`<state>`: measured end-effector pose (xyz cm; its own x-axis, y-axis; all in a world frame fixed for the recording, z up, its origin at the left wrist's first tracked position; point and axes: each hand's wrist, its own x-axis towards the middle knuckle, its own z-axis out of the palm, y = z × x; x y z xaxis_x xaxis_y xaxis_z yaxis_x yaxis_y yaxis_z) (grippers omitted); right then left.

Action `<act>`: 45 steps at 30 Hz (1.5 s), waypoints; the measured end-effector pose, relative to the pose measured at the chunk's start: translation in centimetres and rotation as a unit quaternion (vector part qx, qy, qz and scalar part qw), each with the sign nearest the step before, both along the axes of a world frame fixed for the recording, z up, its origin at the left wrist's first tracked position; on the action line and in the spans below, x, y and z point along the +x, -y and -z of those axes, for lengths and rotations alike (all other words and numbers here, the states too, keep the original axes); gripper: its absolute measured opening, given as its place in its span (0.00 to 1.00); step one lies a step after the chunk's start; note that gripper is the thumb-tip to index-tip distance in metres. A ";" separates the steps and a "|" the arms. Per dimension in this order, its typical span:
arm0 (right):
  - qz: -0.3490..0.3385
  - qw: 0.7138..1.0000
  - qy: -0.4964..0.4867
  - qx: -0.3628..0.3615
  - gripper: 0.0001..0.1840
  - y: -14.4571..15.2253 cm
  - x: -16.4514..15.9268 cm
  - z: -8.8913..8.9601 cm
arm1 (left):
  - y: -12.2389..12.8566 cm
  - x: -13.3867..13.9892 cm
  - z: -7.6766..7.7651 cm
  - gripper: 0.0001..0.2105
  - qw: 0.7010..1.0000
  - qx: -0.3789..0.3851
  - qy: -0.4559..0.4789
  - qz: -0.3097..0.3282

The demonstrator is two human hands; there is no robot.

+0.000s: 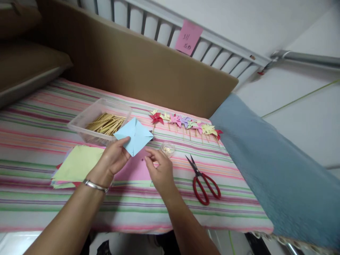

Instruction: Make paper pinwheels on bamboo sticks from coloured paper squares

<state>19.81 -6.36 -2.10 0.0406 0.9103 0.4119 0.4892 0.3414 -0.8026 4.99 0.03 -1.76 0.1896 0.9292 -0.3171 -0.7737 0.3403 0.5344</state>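
Note:
My left hand point(117, 156) is closed on a light blue paper square point(135, 136), thumb on top. Slits run in from the square's corners, and it is held up with one corner pointing away from me. To its right is my right hand point(159, 166), fingers bent and thumb and index finger a little apart; I see nothing between them. Below both hands lies a pink sheet point(132, 169). Just behind my right hand stands a small clear round dish point(168, 148) with tiny pale pieces in it.
Left are a stack of coloured paper squares point(77, 164) and a clear plastic box point(77, 124) of thin wooden sticks point(107, 124). Red-handled scissors point(203, 180) lie open at right. Several paper pinwheels point(186, 122) on sticks line the back, before a cardboard panel point(132, 67).

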 end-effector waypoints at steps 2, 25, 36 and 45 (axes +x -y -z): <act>-0.006 0.996 -0.081 -0.034 0.14 -0.5 -0.9 1.0 | 0.1 0.6 0.1 0.14 1.000 0.000 0.019 -0.005; 0.025 0.865 -0.461 -0.194 0.11 -1.3 -0.3 3.4 | 1.7 4.1 1.7 0.10 0.998 0.053 -0.008 0.038; 0.163 0.961 0.159 0.158 0.04 -1.9 5.0 2.3 | 3.4 3.6 0.9 0.17 0.974 -0.026 -0.049 0.222; 0.092 0.949 0.249 0.172 0.09 -1.1 2.8 3.2 | 2.4 2.9 1.1 0.10 0.996 -0.020 0.025 0.086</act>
<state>22.57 -5.29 -5.29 -0.0918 0.7143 0.6937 0.8548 0.4139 -0.3131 7.86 -2.37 -2.82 0.3618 0.8684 -0.3391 -0.7266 0.4905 0.4811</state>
